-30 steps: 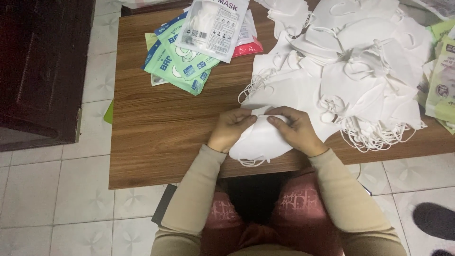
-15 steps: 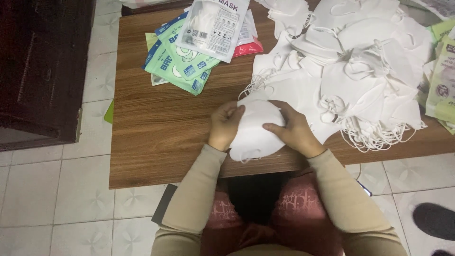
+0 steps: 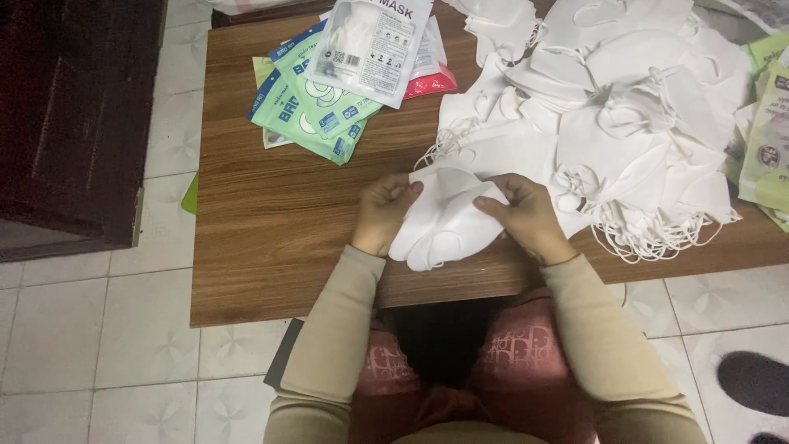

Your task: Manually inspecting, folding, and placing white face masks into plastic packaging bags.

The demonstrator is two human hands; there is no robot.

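Fingers: both sets pinch the white mask (image 3: pixel 444 218).
Left hand (image 3: pixel 385 212): grips its left edge.
Right hand (image 3: pixel 526 215): grips its right edge.
Mask: above the wooden table (image 3: pixel 279 214) near edge.
Beyond: heap of white masks (image 3: pixel 608 123); green packets (image 3: pixel 308 115).

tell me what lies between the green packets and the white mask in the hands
Only bare brown wooden table lies between the green packets and the white fabric mask, in the head view.

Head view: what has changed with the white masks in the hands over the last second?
Both hands, left hand and right hand, kept hold of the small stack of white fabric face masks, lifting its far edge up from the brown wooden table. The loose mask pile and green packets stayed put.
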